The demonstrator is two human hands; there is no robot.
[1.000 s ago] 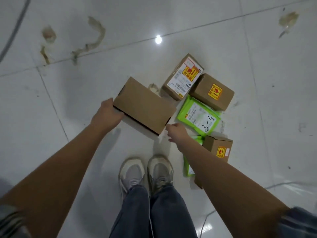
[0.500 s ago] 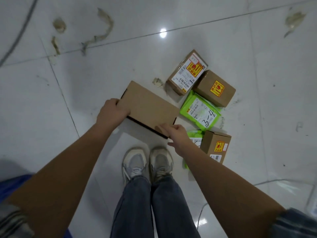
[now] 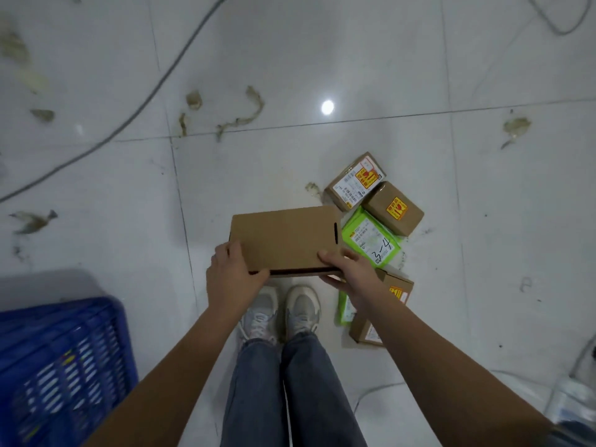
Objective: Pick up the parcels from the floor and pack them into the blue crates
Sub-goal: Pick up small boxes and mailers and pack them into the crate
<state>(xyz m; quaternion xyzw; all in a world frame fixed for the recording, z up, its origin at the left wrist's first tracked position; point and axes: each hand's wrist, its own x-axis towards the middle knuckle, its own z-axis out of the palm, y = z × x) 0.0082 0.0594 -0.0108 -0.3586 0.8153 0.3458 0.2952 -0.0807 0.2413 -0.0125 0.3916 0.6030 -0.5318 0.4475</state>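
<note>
A flat brown cardboard parcel [image 3: 283, 238] is held level above my shoes, off the floor. My left hand [image 3: 233, 272] grips its near left corner and my right hand [image 3: 346, 266] grips its near right corner. On the floor to the right lie a labelled brown box [image 3: 354, 180], a brown box with a yellow sticker [image 3: 393, 208], a green mailer marked "3-4" [image 3: 371, 241], another green mailer [image 3: 345, 306] and a brown box [image 3: 395, 290] partly behind my right forearm. A blue slotted crate [image 3: 61, 366] stands at the lower left.
A grey cable [image 3: 154, 88] runs diagonally across the white tiled floor at the upper left. Scraps of torn tape and dirt [image 3: 240, 119] lie along the tile joint. Another cable [image 3: 564, 21] loops at the top right, and clear plastic [image 3: 577, 391] sits at the lower right.
The flat parcel has come up off the floor and turned level. My right hand has taken hold of its near right corner. The view has pulled back, and the blue crate has come into sight.
</note>
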